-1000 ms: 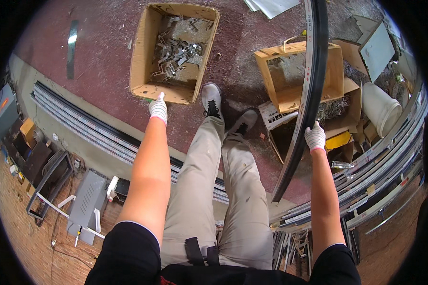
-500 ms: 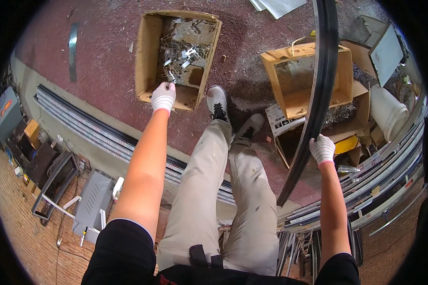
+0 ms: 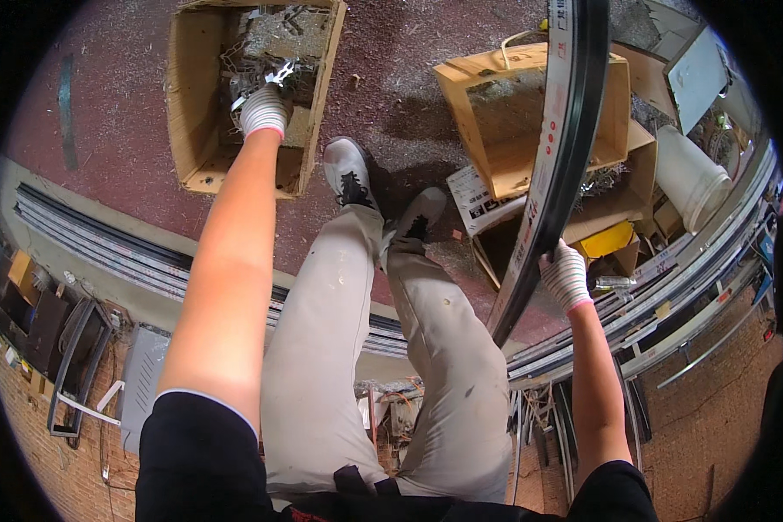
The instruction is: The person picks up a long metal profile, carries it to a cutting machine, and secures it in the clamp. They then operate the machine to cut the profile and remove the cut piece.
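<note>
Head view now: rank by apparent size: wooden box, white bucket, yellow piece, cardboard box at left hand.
1. Cardboard box and wooden box: too close to rank; the long profile covers part of the wooden one.
2. White bucket
3. Yellow piece

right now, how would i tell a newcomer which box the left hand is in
Start from the dark red floor and find the grey shoes. Up and left of them stands an open cardboard box, the gloved left hand inside it at loose metal pieces. Unlike the wooden box and the carton beneath it at right, it stands by itself.
</note>
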The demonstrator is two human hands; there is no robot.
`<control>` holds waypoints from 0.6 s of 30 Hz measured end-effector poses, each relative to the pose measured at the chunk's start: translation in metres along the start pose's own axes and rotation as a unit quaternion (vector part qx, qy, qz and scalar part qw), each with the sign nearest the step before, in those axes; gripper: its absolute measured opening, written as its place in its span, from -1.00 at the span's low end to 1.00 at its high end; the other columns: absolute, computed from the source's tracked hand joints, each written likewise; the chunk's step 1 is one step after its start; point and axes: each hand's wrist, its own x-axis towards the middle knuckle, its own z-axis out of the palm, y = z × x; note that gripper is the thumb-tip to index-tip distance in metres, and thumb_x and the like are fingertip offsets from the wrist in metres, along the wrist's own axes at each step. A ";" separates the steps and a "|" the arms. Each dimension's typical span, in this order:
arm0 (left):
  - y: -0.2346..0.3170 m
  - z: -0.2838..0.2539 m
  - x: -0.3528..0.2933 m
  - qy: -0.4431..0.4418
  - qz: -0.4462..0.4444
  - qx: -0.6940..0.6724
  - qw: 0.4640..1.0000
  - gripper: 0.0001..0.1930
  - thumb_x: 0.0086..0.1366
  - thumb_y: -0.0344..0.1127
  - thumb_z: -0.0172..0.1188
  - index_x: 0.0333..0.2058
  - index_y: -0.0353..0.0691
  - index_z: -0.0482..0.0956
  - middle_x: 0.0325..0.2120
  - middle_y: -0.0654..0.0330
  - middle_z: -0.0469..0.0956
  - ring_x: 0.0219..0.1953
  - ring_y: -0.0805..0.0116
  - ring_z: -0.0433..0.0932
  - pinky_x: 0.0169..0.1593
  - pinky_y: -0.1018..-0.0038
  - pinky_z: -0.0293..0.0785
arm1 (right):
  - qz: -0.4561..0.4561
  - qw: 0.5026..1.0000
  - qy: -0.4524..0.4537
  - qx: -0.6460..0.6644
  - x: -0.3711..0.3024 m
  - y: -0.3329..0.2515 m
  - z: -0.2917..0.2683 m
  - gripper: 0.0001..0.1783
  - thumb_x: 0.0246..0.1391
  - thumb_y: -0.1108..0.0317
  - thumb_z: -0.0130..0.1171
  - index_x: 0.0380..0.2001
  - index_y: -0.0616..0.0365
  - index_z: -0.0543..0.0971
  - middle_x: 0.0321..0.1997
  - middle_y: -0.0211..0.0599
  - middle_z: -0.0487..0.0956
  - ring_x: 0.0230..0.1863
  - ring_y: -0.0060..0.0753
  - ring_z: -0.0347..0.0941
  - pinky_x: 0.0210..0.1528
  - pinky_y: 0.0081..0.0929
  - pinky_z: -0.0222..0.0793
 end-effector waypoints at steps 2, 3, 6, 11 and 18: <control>-0.003 -0.004 -0.013 0.035 -0.024 -0.033 0.999 -0.50 0.35 0.04 0.17 0.10 -0.17 0.59 -0.02 -0.16 0.63 0.04 -0.15 0.60 0.13 0.09 0.54 | -0.006 1.000 -0.013 -0.014 -0.006 -0.002 -0.004 -0.67 0.09 0.31 0.16 -0.08 0.18 0.52 -0.37 0.14 0.64 -0.30 0.27 0.59 -0.23 0.05 0.50; -0.007 -0.009 -0.019 0.019 -0.032 -0.043 0.998 -0.55 0.35 0.01 0.17 0.06 -0.16 0.60 -0.04 -0.16 0.63 0.03 -0.14 0.61 0.12 0.07 0.54 | -0.008 0.999 -0.014 -0.039 -0.010 -0.004 -0.006 -0.64 0.07 0.33 0.16 -0.04 0.18 0.50 -0.37 0.15 0.64 -0.30 0.27 0.59 -0.23 0.05 0.51; -0.025 -0.021 -0.047 0.074 -0.007 -0.069 0.995 -0.62 0.31 -0.04 0.22 0.01 -0.08 0.62 -0.11 -0.11 0.67 -0.03 -0.13 0.63 0.09 0.14 0.55 | -0.012 1.000 -0.016 0.002 -0.026 -0.008 -0.017 -0.61 0.04 0.32 0.18 -0.03 0.15 0.51 -0.37 0.15 0.65 -0.30 0.27 0.59 -0.20 0.06 0.53; -0.056 -0.052 -0.087 0.103 -0.006 -0.195 0.975 -0.61 0.29 -0.11 0.28 0.04 -0.08 0.59 -0.11 -0.04 0.68 -0.02 -0.04 0.64 0.07 0.19 0.53 | -0.013 0.999 -0.026 0.028 -0.064 0.000 -0.030 -0.57 0.01 0.29 0.21 0.00 0.09 0.54 -0.35 0.12 0.66 -0.26 0.27 0.60 -0.15 0.04 0.54; -0.077 -0.118 -0.170 0.140 0.073 -0.308 0.938 -0.67 0.24 -0.13 0.34 -0.13 -0.21 0.60 -0.19 -0.08 0.67 -0.08 -0.07 0.63 0.07 0.22 0.51 | -0.035 0.931 -0.017 0.364 -0.145 0.017 -0.018 -0.48 0.00 0.55 0.11 0.11 0.18 0.46 -0.15 -0.20 0.62 -0.16 -0.33 0.55 -0.11 -0.36 0.53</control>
